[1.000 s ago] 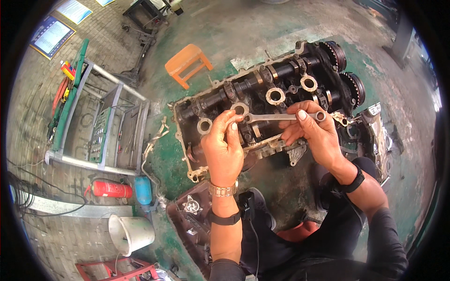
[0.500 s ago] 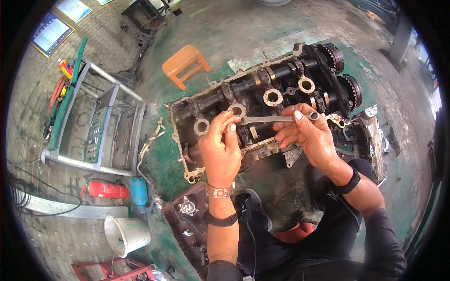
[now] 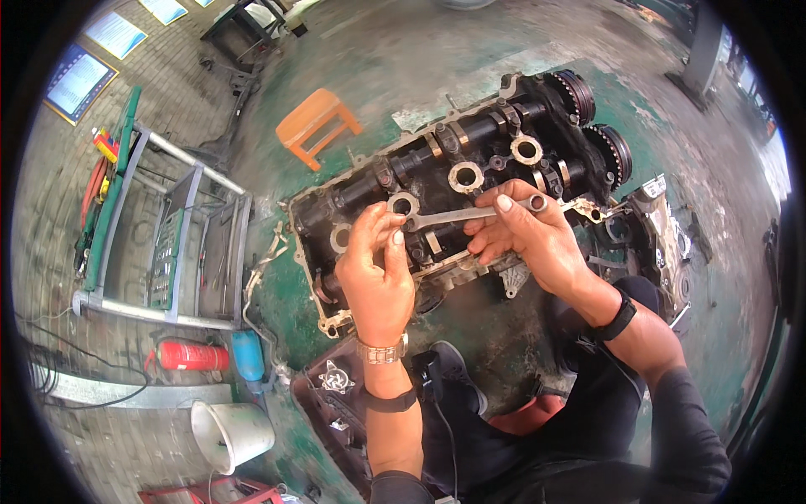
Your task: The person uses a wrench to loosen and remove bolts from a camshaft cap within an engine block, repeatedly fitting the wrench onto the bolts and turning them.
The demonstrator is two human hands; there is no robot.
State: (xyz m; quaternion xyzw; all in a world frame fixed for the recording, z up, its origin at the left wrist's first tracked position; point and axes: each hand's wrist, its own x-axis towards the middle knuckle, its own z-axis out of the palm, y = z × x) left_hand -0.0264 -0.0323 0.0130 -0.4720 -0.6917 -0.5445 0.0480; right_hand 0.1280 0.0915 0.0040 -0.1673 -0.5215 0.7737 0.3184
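Note:
A steel wrench [image 3: 470,215] with a round socket at its right end lies across both my hands, above the engine cylinder head [image 3: 353,195]. My right hand [image 3: 533,231] is closed round it near that socket, thumb along the top. The fingertips and thumb of my left hand [image 3: 376,265] pinch at its other end; the fingers partly hide that contact. Below the hands, the cylinder head shows black camshafts, pale round openings and two toothed sprockets [image 3: 609,155] at its right end.
An orange stool [image 3: 317,126] stands beyond the engine. At left are a metal tool rack [image 3: 159,302], a red fire extinguisher [image 3: 193,354], a blue cylinder [image 3: 247,357] and a white bucket [image 3: 239,433]. A brown tray [image 3: 315,403] with metal parts sits near my left forearm; a metal cover [image 3: 663,235] lies at right.
The whole view has shifted, so engine, stool and hands all appear slightly further left. Both hands keep the same hold on the wrench, in about the same place over the engine.

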